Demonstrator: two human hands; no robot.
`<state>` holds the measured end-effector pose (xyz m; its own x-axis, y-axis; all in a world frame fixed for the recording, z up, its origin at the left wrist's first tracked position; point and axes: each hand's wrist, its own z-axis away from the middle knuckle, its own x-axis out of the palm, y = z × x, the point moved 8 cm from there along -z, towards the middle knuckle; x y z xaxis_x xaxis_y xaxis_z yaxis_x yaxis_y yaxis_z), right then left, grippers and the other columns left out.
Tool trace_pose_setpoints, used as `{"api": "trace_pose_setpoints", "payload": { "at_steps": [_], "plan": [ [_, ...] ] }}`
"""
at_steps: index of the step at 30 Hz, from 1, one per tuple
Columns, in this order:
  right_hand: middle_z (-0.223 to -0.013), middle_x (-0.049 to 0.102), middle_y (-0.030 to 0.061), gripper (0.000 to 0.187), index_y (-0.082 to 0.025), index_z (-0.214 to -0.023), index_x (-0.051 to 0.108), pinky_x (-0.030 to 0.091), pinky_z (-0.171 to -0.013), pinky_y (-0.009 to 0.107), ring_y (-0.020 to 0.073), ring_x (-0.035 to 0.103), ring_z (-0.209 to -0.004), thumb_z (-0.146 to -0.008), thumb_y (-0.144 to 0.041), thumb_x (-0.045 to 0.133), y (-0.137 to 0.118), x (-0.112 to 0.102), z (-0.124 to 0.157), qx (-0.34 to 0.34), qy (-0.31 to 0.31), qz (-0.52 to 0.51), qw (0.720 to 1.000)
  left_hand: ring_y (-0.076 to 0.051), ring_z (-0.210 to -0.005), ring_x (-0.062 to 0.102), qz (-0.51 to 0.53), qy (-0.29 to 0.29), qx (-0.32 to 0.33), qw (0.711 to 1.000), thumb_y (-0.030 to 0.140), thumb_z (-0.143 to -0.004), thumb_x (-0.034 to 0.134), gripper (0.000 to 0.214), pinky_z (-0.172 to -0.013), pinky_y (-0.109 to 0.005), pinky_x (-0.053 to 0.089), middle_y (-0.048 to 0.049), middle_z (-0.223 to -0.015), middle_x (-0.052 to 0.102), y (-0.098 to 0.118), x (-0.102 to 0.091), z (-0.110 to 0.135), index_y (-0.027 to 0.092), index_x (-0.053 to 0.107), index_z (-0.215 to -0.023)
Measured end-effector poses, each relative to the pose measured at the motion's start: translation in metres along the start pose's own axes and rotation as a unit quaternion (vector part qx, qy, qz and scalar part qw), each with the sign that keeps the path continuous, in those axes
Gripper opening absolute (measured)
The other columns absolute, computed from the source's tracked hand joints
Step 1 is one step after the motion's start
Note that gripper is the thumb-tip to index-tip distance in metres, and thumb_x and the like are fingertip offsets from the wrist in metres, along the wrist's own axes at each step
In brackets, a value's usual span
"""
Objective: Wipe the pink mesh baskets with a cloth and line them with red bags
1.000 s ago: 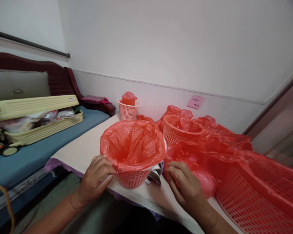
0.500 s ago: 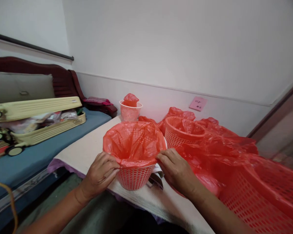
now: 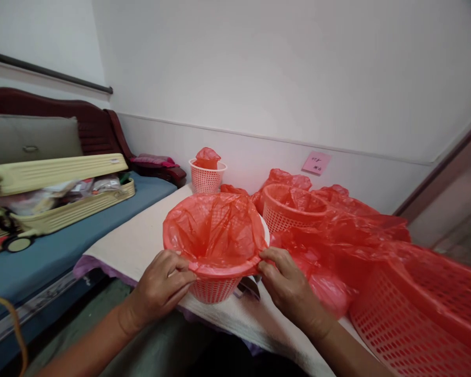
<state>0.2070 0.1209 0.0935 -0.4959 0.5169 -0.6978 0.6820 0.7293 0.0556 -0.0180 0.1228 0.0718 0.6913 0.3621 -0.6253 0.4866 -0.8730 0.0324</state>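
Observation:
A small red mesh basket point(image 3: 214, 289) stands near the front edge of a cloth-covered table point(image 3: 149, 230). A thin red plastic bag point(image 3: 214, 230) lines it, folded over the rim. My left hand point(image 3: 160, 285) pinches the bag's edge at the left of the rim. My right hand point(image 3: 288, 285) pinches the bag's edge at the right of the rim. Both hands are closed on the plastic.
Another lined basket point(image 3: 288, 207) and a small one point(image 3: 207, 175) stand further back among loose red bags point(image 3: 349, 225). A large red mesh basket point(image 3: 419, 314) lies at the right. A yellow suitcase point(image 3: 55, 191) sits open on a blue couch at left.
My right hand came up from the table to the right of the rim and took hold of the bag. The bag's edge sits lower over the rim now.

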Motion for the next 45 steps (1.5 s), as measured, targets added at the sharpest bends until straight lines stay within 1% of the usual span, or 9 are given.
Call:
{"api": "trace_pose_setpoints", "payload": {
  "at_steps": [6,11,16,19,23,27,35,42,45],
  "plan": [
    [-0.109,0.059,0.0158,0.014,-0.013,-0.094,0.061,0.054,-0.086,0.044,0.0258,0.056,-0.104,-0.089,-0.004,0.052,-0.001,0.000,0.007,0.007,0.026,0.055,0.998,-0.017,-0.088,0.051,0.033,0.005,-0.039,0.999,0.000,-0.079,0.062,0.036,-0.086,-0.037,0.041,-0.0031,-0.092,0.062,-0.005,0.006,0.010,0.026,0.066,-0.104],
    [-0.112,0.057,0.0161,0.012,-0.015,-0.096,0.059,0.053,-0.089,0.048,0.0282,0.055,-0.107,-0.091,-0.009,0.051,0.003,0.004,0.007,0.011,-0.004,0.060,0.998,-0.018,-0.090,0.057,0.156,0.057,-0.239,0.957,0.015,-0.082,0.066,0.015,-0.092,-0.039,0.041,-0.0010,-0.090,0.065,-0.029,0.003,0.031,0.028,0.070,-0.087],
    [-0.117,0.053,0.0159,0.010,-0.016,-0.098,0.056,0.053,-0.088,0.049,0.0291,0.053,-0.108,-0.090,-0.009,0.053,0.006,0.009,0.009,0.008,-0.008,0.058,0.998,-0.015,-0.079,0.062,0.358,0.171,-0.526,0.752,0.042,-0.093,0.051,0.024,-0.077,-0.035,0.054,-0.0017,-0.086,0.061,-0.062,0.011,0.071,0.021,0.060,-0.087],
    [-0.117,0.052,0.0170,0.011,-0.015,-0.099,0.056,0.053,-0.086,0.048,0.0291,0.052,-0.108,-0.090,-0.009,0.055,0.005,0.009,0.009,0.009,0.007,0.056,0.998,-0.013,-0.079,0.066,0.474,0.194,-0.588,0.626,0.044,-0.091,0.055,0.025,-0.079,-0.034,0.057,-0.0025,-0.087,0.064,-0.066,0.024,0.071,0.019,0.060,-0.092],
    [-0.115,0.053,0.0153,0.014,-0.016,-0.101,0.056,0.053,-0.085,0.047,0.0281,0.052,-0.107,-0.090,-0.008,0.054,0.004,0.009,0.012,0.029,0.011,0.050,0.998,-0.010,-0.072,0.066,0.548,0.192,-0.608,0.542,0.034,-0.086,0.065,0.017,-0.071,-0.026,0.058,-0.0025,-0.086,0.069,-0.068,0.034,0.057,0.020,0.064,-0.096],
    [-0.116,0.051,0.0134,0.014,-0.019,-0.097,0.055,0.053,-0.085,0.047,0.0276,0.052,-0.108,-0.090,-0.007,0.052,0.004,0.010,0.020,0.064,0.010,0.035,0.997,-0.011,-0.067,0.065,0.555,0.177,-0.623,0.523,0.024,-0.083,0.068,0.012,-0.065,-0.023,0.057,-0.0041,-0.084,0.072,-0.067,0.038,0.056,0.017,0.065,-0.093],
    [-0.110,0.053,0.0088,0.013,-0.021,-0.090,0.059,0.049,-0.087,0.036,0.0204,0.056,-0.103,-0.091,-0.012,0.050,0.020,0.001,0.034,0.197,0.060,-0.115,0.972,-0.015,-0.077,0.068,0.550,0.154,-0.599,0.562,0.030,-0.080,0.074,0.022,-0.067,-0.023,0.056,-0.0026,-0.091,0.075,-0.049,0.032,0.063,0.018,0.069,-0.098],
    [-0.077,0.056,-0.0001,0.031,-0.019,-0.085,0.059,0.045,-0.061,0.029,0.0156,0.053,-0.068,-0.085,-0.050,0.060,0.069,0.024,0.069,0.490,0.090,-0.407,0.765,-0.016,-0.081,0.071,0.543,0.176,-0.608,0.552,0.034,-0.076,0.077,0.031,-0.072,-0.024,0.057,0.0000,-0.097,0.077,-0.024,0.032,0.107,0.025,0.071,-0.106],
    [-0.076,0.058,-0.0009,0.040,-0.019,-0.088,0.060,0.040,-0.057,0.025,0.0131,0.051,-0.064,-0.078,-0.057,0.068,0.064,0.026,0.066,0.504,0.109,-0.436,0.737,-0.018,-0.083,0.072,0.525,0.194,-0.626,0.543,0.036,-0.075,0.078,0.039,-0.071,-0.025,0.058,-0.0011,-0.101,0.077,-0.014,0.030,0.124,0.027,0.069,-0.112]
  ]
}}
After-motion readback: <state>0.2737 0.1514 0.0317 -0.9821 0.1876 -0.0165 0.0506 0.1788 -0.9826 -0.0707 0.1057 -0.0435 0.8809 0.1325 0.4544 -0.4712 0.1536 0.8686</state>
